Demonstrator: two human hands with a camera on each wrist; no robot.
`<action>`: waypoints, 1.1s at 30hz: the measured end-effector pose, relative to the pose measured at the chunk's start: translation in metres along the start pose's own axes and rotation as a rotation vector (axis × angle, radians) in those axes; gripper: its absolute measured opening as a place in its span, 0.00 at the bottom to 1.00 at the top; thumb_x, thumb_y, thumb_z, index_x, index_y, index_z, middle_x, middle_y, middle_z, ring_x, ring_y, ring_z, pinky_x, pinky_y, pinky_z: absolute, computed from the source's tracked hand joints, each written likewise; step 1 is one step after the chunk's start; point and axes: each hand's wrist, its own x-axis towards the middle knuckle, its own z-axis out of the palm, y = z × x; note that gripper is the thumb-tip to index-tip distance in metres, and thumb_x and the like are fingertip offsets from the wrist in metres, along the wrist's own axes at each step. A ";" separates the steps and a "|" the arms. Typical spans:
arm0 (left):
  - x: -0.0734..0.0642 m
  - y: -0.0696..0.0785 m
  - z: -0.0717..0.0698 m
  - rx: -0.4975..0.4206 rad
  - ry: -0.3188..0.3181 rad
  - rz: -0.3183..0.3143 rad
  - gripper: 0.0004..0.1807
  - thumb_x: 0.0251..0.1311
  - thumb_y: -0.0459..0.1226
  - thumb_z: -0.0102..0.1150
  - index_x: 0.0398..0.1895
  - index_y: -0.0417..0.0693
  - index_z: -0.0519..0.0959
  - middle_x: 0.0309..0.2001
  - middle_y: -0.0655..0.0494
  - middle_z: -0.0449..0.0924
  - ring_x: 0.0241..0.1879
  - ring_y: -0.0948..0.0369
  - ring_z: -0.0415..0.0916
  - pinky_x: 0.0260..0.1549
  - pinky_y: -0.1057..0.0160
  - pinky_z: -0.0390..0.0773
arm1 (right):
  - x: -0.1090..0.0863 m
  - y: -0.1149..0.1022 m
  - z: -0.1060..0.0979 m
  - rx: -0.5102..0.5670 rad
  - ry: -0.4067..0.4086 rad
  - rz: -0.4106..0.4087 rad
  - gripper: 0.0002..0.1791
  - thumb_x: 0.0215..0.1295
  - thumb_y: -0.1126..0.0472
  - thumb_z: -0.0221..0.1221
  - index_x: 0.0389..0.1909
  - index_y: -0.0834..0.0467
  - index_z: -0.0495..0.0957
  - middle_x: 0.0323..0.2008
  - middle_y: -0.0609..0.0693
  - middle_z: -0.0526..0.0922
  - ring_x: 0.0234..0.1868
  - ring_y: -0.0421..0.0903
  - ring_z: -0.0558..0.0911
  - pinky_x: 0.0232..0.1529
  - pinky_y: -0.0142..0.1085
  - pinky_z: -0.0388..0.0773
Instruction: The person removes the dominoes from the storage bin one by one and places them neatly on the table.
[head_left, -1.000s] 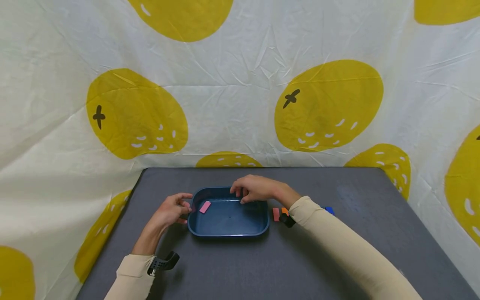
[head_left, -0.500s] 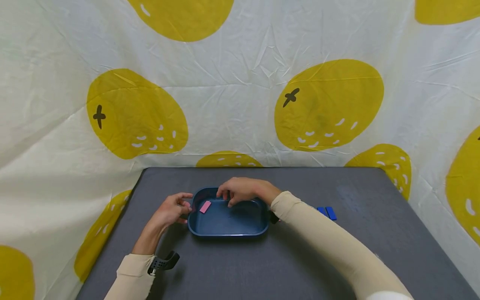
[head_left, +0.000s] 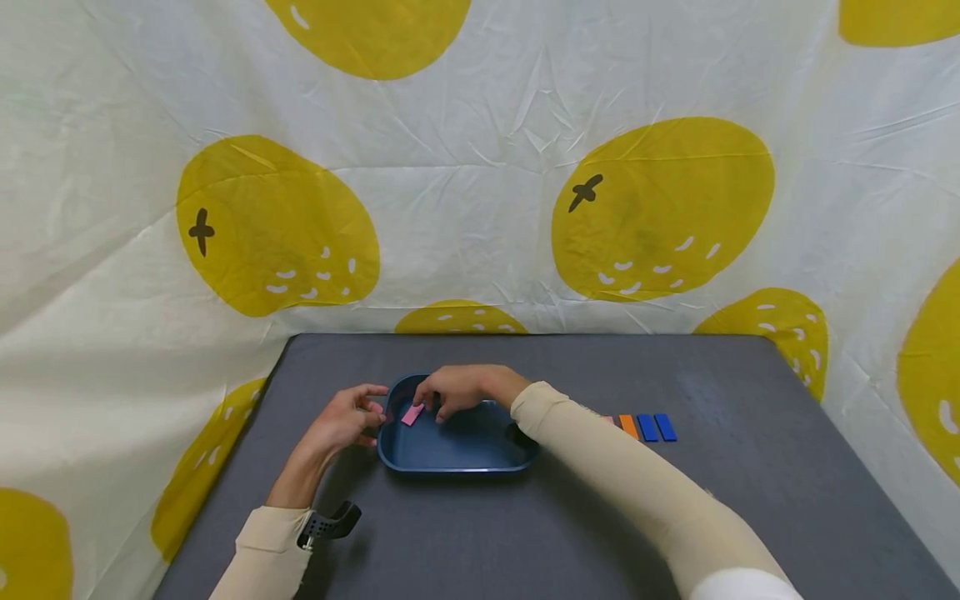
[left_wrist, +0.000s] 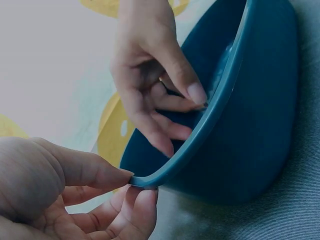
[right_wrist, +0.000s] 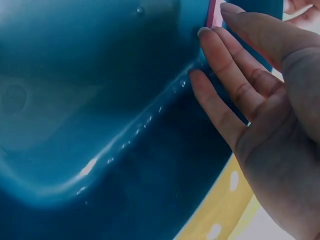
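Observation:
A dark blue plastic tray [head_left: 459, 457] stands on the table, and my left hand [head_left: 339, 423] pinches its left rim between thumb and fingers, as the left wrist view confirms. Inside the tray, near its left end, lies a small flat pink block [head_left: 412, 414]. My right hand [head_left: 459, 389] reaches down into the tray from the right. Its fingertips are at the pink block, while the thumb stands a little away from it in the head view. In the right wrist view only a strip of the block [right_wrist: 216, 15] shows by the fingertips; contact is hard to tell.
To the tray's right lie an orange block [head_left: 628, 427] and two blue blocks [head_left: 665, 427] in a row, with another pinkish block partly hidden by the right sleeve [head_left: 607, 467]. A fruit-patterned cloth [head_left: 465, 233] hangs behind the grey table [head_left: 450, 542].
My right hand has moved left and down inside the tray, to the pink block. Its sleeve now uncovers the orange and blue blocks. My left hand has stayed on the rim.

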 end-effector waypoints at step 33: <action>0.004 -0.001 -0.002 -0.002 0.007 -0.015 0.24 0.70 0.25 0.53 0.69 0.40 0.71 0.43 0.43 0.72 0.38 0.53 0.76 0.30 0.56 0.84 | 0.015 -0.008 0.012 -0.191 0.035 0.026 0.26 0.67 0.58 0.67 0.66 0.49 0.77 0.60 0.46 0.71 0.52 0.42 0.74 0.57 0.36 0.75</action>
